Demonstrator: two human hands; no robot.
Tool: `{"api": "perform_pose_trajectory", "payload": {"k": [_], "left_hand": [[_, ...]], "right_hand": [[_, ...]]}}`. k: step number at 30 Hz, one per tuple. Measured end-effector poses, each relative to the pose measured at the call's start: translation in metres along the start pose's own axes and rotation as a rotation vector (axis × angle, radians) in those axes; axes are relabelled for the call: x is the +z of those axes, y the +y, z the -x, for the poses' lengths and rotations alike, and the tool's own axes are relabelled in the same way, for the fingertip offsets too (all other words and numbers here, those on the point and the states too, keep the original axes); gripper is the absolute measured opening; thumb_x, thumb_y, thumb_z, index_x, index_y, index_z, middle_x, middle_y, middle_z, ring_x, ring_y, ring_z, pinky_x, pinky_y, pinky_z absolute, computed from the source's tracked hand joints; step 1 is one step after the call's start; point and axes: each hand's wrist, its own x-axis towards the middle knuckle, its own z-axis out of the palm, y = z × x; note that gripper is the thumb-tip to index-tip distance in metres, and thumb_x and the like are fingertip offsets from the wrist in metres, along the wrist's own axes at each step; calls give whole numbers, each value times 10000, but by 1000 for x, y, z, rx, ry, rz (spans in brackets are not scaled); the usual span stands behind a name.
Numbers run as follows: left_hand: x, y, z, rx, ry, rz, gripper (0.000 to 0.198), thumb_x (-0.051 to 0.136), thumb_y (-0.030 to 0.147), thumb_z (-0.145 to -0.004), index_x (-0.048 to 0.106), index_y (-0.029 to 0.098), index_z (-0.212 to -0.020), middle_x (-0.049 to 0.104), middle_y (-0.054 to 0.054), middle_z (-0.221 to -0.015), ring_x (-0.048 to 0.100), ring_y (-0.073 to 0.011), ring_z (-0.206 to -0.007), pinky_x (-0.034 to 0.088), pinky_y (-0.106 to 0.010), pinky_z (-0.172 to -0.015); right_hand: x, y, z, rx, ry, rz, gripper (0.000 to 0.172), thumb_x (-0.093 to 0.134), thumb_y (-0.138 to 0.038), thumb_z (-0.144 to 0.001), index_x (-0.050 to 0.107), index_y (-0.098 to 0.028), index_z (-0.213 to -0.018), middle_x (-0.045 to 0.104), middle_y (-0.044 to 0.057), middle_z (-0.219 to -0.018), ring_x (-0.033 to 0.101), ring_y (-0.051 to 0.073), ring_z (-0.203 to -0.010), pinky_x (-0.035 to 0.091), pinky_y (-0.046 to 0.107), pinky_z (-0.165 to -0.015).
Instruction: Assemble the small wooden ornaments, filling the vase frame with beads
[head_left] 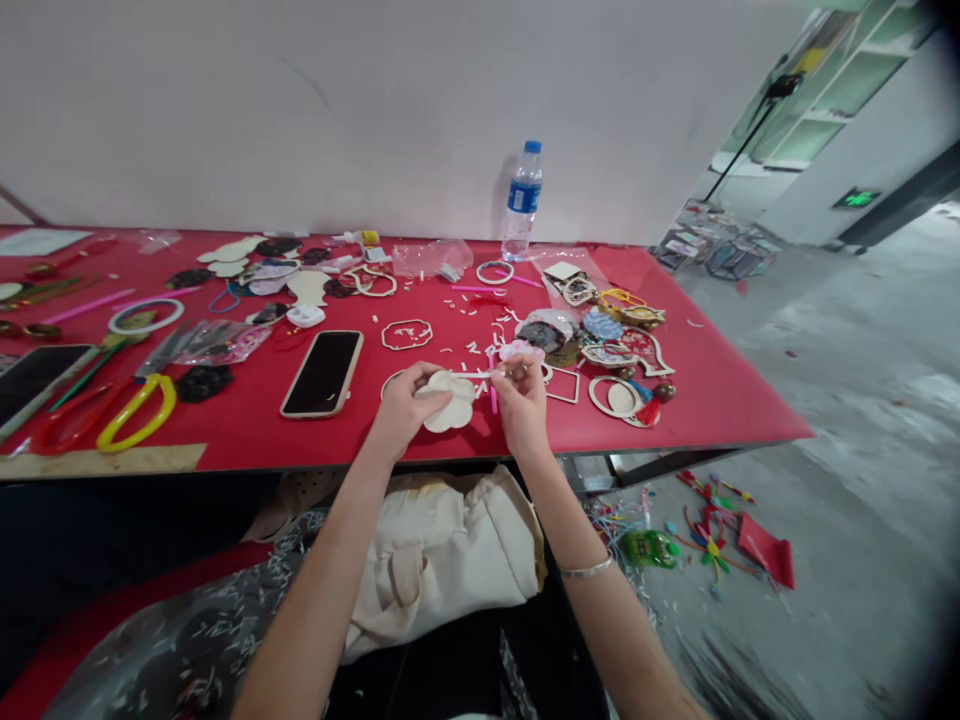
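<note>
My left hand (pixel 403 408) grips a cream flower-shaped piece (pixel 451 408) at the table's front edge, thumb laid across its face. Close beside it, my right hand (pixel 520 400) pinches one end of a thin white strip (pixel 474 375), which reaches left to the top of the flower piece. Whether the strip is stuck to the piece, I cannot tell. Just behind my right fingers lies a pink-and-white piece (pixel 521 350), partly covered by them. A pink stick (pixel 493 392) rests on the red table between my hands. Part of a pale ring shows behind my left hand.
On the red table (pixel 420 450), a phone (pixel 323 373) lies left of my hands, with yellow-handled scissors (pixel 146 410) farther left. A water bottle (pixel 523 205) stands by the wall. Frames and tassels (pixel 651 413) crowd the right side. White scraps (pixel 474 348) are scattered ahead. A cream bag (pixel 450 560) rests on my lap.
</note>
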Motion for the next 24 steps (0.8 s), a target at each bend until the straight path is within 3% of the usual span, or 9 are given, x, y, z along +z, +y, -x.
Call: {"api": "perform_pose_trajectory", "payload": {"k": [5,9,16,24], "left_hand": [[9,-8,3,-20,-82,-4,368,698,330,-662,633,152,-978,689,-44,-937,630,-211,-848,475,-278,-719],[9,-11,5,10,-121,-71,309,661,336,-711,664,160,-965,694,-31,-890,633,-215,-838,470,-277,-722],[9,-10,6,-7,-114,-28,352,663,349,-704,663,148,-993,705,-45,-910,646,-225,-837,483,-282,-710],[10,-9,7,-26,-126,44,368,677,392,-712,669,153,-992,713,-51,-921,648,-217,-826,483,-274,-694]], "right_hand": [[1,-3,-2,68,43,-92,332,733,-278,-653,493,-256,-882,467,-42,-830,489,86,-721,478,242,-745],[1,-2,-2,79,8,-34,347,711,-294,-652,469,-261,-898,467,-38,-822,484,91,-702,476,249,-721],[-2,5,-3,49,-52,92,333,681,-295,-693,459,-259,-939,485,-34,-822,492,95,-718,459,241,-721],[-1,8,-2,20,-79,82,287,681,-245,-720,487,-237,-932,485,-42,-821,477,80,-711,429,217,-701]]}}
